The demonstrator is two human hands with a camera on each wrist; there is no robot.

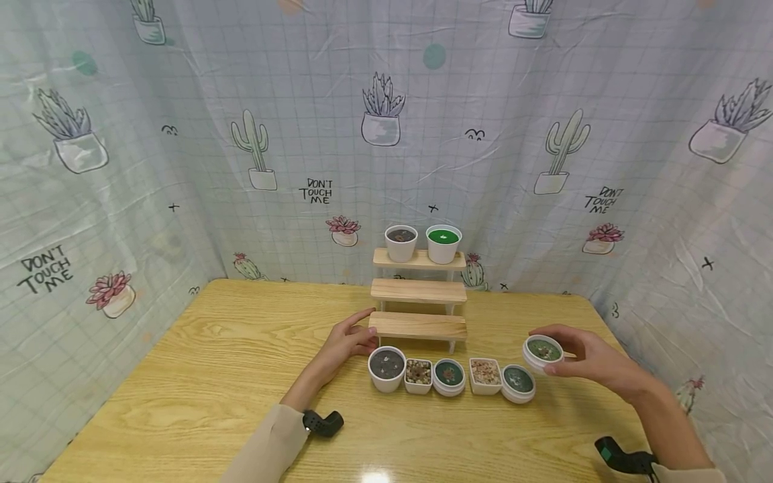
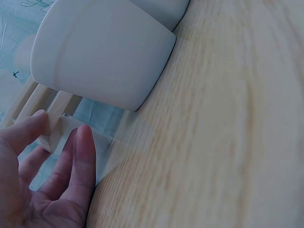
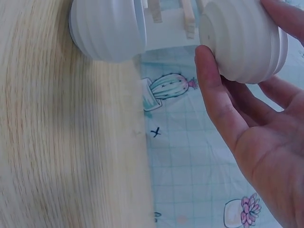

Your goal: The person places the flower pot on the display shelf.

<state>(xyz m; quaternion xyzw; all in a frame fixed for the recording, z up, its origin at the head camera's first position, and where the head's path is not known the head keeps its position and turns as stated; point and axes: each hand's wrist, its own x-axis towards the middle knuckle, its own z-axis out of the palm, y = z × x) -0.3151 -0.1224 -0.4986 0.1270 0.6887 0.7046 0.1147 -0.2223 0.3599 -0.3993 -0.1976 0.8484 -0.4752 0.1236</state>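
The right hand [image 1: 594, 360] grips a raised pot [image 1: 542, 353], right of frame; the left hand [image 1: 339, 347] pinches the stand [image 1: 417, 325], lower centre. Likely a carrying step; the next move seems to need a level pot.

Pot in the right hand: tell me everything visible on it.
The pot is white, round and squat, with ribbed sides and a flat base; ceramic or plastic, cannot tell which. Its opening faces up, showing a mottled green filling. The right hand holds it between thumb and fingers, off the table.
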